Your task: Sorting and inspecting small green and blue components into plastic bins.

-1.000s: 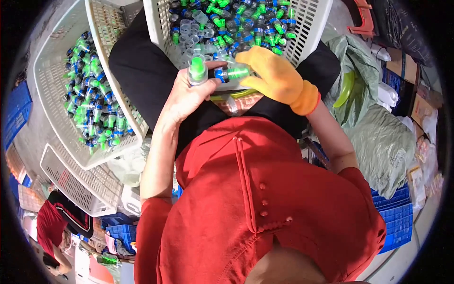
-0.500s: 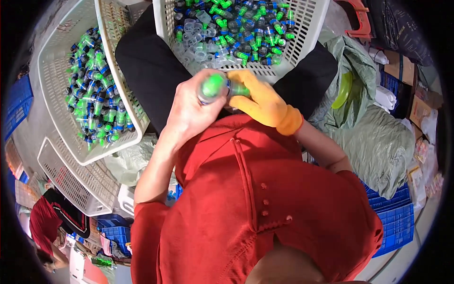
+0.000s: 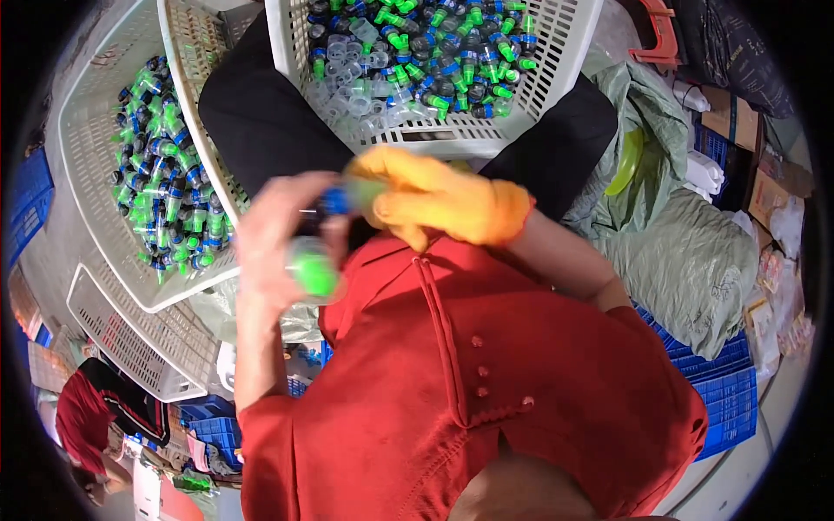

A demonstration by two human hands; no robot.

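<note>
My bare left hand (image 3: 282, 230) is closed and blurred by motion. It holds a small plastic bottle cap (image 3: 314, 274) with a bright green tip under a clear cover, pointing down toward my lap. A second cap (image 3: 333, 202), with a blue band and a dark base, lies between my two hands. The fingers of my right hand (image 3: 443, 198), in an orange-yellow glove, are wrapped round the clear greenish end of that second cap. Beyond my hands, a white slatted basket (image 3: 565, 74) holds many such caps, with loose clear covers at its near left.
To the left stands another white basket (image 3: 82, 165) full of green-tipped caps, and a white slatted crate (image 3: 130, 334) lies near it. Crumpled grey-green sacks (image 3: 686, 269) and blue crates (image 3: 725, 412) are at the right. A person in red (image 3: 82, 417) is at lower left.
My left hand has moved left and toward me, with the green-tipped cap now turned downward. The gloved right hand has shifted slightly left, and a blue-banded cap shows between the hands.
</note>
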